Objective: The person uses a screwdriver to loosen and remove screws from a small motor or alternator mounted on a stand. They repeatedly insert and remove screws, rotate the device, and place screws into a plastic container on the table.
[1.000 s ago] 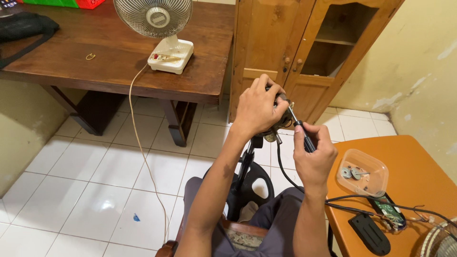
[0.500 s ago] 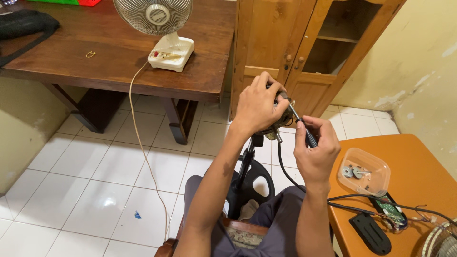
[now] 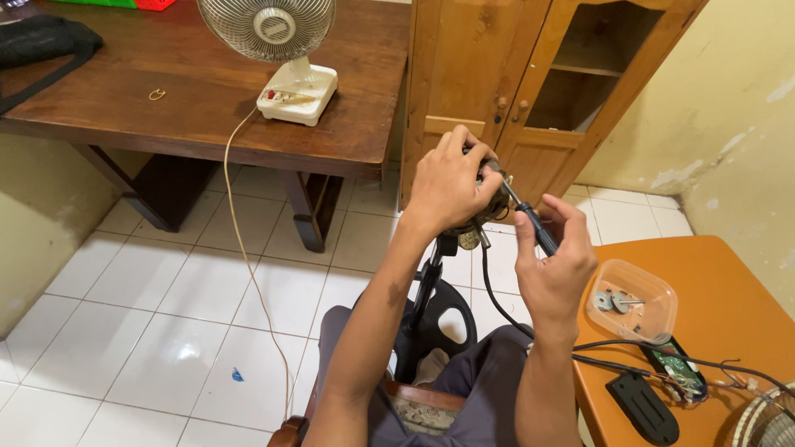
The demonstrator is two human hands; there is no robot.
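Note:
My left hand (image 3: pixel 451 180) wraps around a small fan motor (image 3: pixel 489 197) atop a black stand (image 3: pixel 426 290) that rises between my legs. My right hand (image 3: pixel 553 263) grips a black-handled screwdriver (image 3: pixel 530 222), with its metal shaft angled up-left into the motor. A black cable (image 3: pixel 497 298) hangs from the motor down toward the orange table. Most of the motor is hidden by my left hand.
An orange table (image 3: pixel 729 306) at right carries a clear plastic container (image 3: pixel 633 300) with small metal parts, a circuit board (image 3: pixel 675 372) and a black cover (image 3: pixel 642 407). A desk fan (image 3: pixel 273 45) stands on the brown wooden table (image 3: pixel 166 99). A wooden cabinet (image 3: pixel 530 83) stands behind.
Both hands and the motor have stayed almost in place. My right hand's fingers have shifted slightly on the screwdriver handle.

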